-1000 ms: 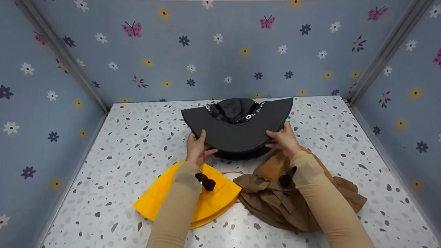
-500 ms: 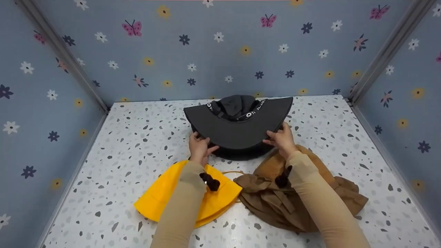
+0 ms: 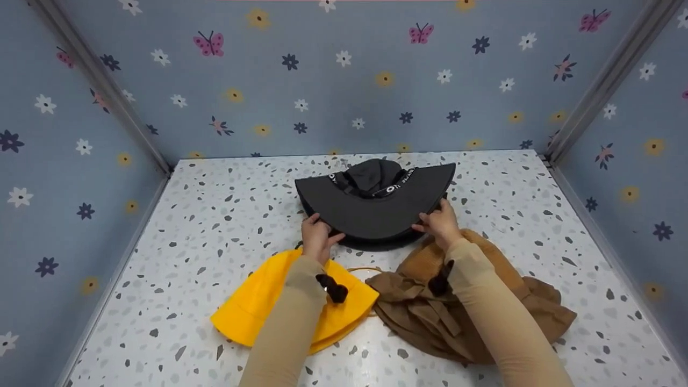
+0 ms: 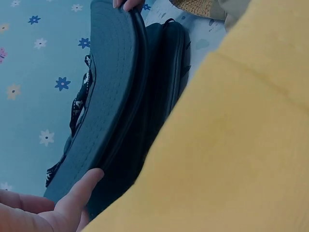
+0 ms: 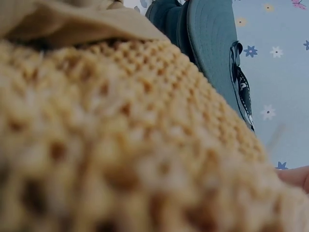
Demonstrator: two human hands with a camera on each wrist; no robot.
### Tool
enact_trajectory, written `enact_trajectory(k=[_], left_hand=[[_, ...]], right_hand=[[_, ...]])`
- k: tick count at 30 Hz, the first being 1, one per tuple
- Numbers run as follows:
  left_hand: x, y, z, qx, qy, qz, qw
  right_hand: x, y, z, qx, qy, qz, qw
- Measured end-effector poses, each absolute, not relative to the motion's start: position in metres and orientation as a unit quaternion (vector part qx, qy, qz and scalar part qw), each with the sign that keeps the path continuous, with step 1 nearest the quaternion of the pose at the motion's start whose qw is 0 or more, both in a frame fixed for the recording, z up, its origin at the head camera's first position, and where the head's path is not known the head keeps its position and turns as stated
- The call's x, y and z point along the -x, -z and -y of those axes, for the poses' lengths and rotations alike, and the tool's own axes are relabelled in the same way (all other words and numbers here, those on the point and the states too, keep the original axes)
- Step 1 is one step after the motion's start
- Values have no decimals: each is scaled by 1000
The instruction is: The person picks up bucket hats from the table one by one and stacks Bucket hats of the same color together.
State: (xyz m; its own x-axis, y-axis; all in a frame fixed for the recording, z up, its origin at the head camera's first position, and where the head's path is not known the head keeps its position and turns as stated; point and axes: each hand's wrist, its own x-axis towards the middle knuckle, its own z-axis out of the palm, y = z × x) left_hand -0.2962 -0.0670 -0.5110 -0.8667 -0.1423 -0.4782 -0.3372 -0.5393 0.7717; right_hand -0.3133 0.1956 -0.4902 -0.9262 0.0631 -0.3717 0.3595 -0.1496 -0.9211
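Observation:
A black wide-brimmed sun hat (image 3: 376, 219) sits mid-table near the back wall, its brim tilted toward me and a lettered band round the crown opening. My left hand (image 3: 317, 236) holds the brim's left front edge, and the left wrist view has its thumb (image 4: 86, 186) against the edge of the black brim (image 4: 113, 82). At the right front edge, my right hand (image 3: 441, 223) grips the brim; its fingers underneath are partly hidden. Below the left forearm lies a yellow bucket hat (image 3: 258, 303). Under the right forearm is a brown hat (image 3: 457, 328) with a woven crown (image 5: 159, 130).
A thin tan cord (image 3: 365, 269) runs between the yellow and brown hats. The speckled white tabletop (image 3: 204, 226) is enclosed by a blue floral back wall (image 3: 344, 91) and side panels (image 3: 634, 161), with grey metal posts at the corners.
The left side of the black hat's brim has shifted right, and my left hand has moved right with it. The brim rose slightly, then came down. The other hats stay put.

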Motion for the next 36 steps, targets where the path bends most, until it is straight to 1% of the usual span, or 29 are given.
enact_trajectory(k=[9,17,24,30,36], left_hand=[[292,511,64,248,-829,-495,76],[294,511,63,254,-821,-502,96],[291,504,62,234,-810,-525,114],[289,499,62,216,-803,-544,112],[287,487,66,208,-786,-571,115]], right_hand=[[314,495,-195,-197,696,-684,99],[314,498,-199,-194,673,-703,124],[314,497,-198,-202,651,-724,106],[312,492,-198,-199,615,-756,108],[309,482,-197,-173,609,-767,105]])
